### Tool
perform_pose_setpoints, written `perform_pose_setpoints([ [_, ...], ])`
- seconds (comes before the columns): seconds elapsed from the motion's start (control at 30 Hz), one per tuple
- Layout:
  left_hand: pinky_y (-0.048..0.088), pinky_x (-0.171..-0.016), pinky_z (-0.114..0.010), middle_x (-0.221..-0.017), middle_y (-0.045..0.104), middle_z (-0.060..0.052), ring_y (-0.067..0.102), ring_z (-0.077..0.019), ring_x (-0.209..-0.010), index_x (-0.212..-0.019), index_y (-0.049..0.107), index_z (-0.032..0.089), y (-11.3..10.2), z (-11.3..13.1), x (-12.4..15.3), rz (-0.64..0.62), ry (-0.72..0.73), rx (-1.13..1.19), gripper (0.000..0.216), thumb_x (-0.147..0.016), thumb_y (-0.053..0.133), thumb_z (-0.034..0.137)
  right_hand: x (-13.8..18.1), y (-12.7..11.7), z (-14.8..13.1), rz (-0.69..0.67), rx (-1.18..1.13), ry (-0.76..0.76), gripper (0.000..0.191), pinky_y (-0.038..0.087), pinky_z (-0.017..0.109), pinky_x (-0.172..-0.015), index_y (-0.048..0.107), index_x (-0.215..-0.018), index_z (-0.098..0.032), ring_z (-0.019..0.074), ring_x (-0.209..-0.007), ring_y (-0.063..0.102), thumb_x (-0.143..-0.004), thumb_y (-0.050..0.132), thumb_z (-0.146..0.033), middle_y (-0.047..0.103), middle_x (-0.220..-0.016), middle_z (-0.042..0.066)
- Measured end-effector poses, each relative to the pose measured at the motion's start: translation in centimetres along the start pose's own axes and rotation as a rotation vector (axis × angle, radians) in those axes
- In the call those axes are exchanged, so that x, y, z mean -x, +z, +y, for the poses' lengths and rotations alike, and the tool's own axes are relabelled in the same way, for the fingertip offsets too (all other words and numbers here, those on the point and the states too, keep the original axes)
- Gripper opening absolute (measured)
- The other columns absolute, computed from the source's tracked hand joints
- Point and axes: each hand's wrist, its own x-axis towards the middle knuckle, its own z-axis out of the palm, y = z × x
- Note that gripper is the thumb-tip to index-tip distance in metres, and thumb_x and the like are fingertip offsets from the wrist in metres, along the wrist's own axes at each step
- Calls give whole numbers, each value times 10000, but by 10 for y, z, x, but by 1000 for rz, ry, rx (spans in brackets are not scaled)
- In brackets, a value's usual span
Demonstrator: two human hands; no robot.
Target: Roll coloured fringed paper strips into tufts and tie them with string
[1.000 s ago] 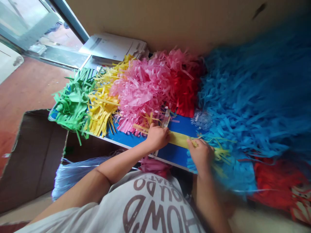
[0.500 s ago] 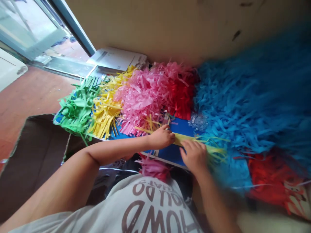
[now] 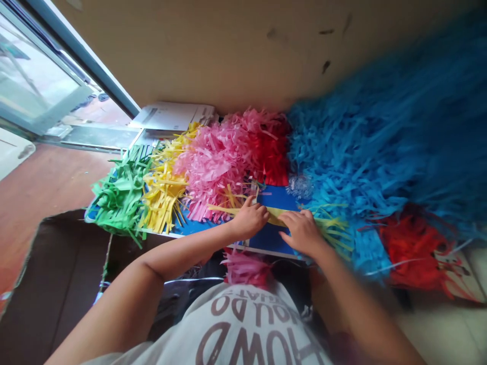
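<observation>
A strip of yellow fringed paper (image 3: 276,216) lies stretched across the blue tabletop (image 3: 272,238), its cut fringes spreading out at both ends. My left hand (image 3: 251,218) is closed on it left of its middle, with the fingers curled. On the right part, my right hand (image 3: 302,230) grips the same strip, fingers over the top and thumb apart below. Just behind my hands sits a pile of pink fringed paper (image 3: 220,157). A small silvery tinsel bunch (image 3: 300,186) rests beyond my right hand.
Green (image 3: 124,195) and yellow fringed paper (image 3: 167,187) lie to the left, red fringe (image 3: 272,157) behind. A large blue fringe heap (image 3: 353,162) fills the right, with red paper (image 3: 413,253) in front. A cardboard box (image 3: 57,274) stands lower left; pink fringe (image 3: 247,268) is by my lap.
The view has shifted, so the table contents sit slightly lower and further left. Both hands stay on the yellow strip, and my right hand's fingers are bent a little more over it.
</observation>
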Motion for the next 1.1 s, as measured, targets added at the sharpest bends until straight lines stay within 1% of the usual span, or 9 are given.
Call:
perform_pose_setpoints([
  [0.03,249,-1086,-544,-919,664,-90,598,-241,-881,-1024,651,160,0,0,1,4,-13,-2,240,-935,429,149,0,0,-1,-11,28,7,303,316,402,-922,639,-1137,-183,258,-1058,626,-840,637,-243,708,-1170,120],
  [0.1,255,-1087,-540,-878,663,-77,604,-237,-863,-1030,641,159,0,1,1,9,-50,16,228,-934,435,150,-2,3,-3,-8,70,22,253,315,398,-905,656,-1098,-168,256,-1024,624,-854,609,-212,718,-1125,127],
  [0.23,268,-1071,-542,-927,685,-85,605,-248,-917,-1013,663,166,1,-1,1,15,-101,88,193,-903,509,205,-5,10,2,81,48,59,155,307,368,-852,696,-895,-188,200,-879,632,-895,545,-148,753,-945,60],
  [0.33,265,-1054,-540,-948,701,-79,602,-243,-954,-970,698,183,0,-5,4,16,-143,136,239,-955,471,255,-3,12,13,132,-18,80,150,305,351,-844,710,-870,-204,184,-872,630,-915,567,-191,755,-941,32],
  [0.43,294,-1009,-494,-954,719,-63,599,-223,-956,-945,725,210,-1,-13,9,26,-204,219,301,-996,445,309,2,12,29,110,-62,117,183,307,337,-823,733,-864,-221,179,-884,621,-938,565,-223,742,-942,27],
  [0.53,334,-951,-437,-967,727,-55,589,-223,-981,-937,734,225,0,-20,11,11,-270,286,289,-990,478,349,4,12,42,80,-96,176,205,310,323,-788,737,-831,-238,172,-877,608,-945,567,-248,724,-934,12],
  [0.73,359,-861,-423,-869,712,-94,607,-252,-901,-856,716,169,5,-19,-4,-72,-420,185,333,-978,466,354,-2,20,51,70,-86,280,246,326,308,-742,682,-714,-214,183,-835,577,-923,587,-301,693,-853,22],
  [0.9,359,-812,-423,-818,709,-125,637,-269,-843,-845,721,145,4,-21,-16,-133,-403,133,327,-944,492,357,-6,23,51,83,-57,299,253,330,303,-712,621,-640,-210,182,-777,552,-880,611,-291,654,-779,33],
  [1.1,357,-801,-417,-815,717,-131,655,-274,-833,-832,730,142,1,-25,-21,-181,-384,124,346,-944,482,356,-8,24,53,90,-43,304,235,314,312,-710,590,-627,-211,189,-777,548,-848,636,-274,646,-765,31],
])
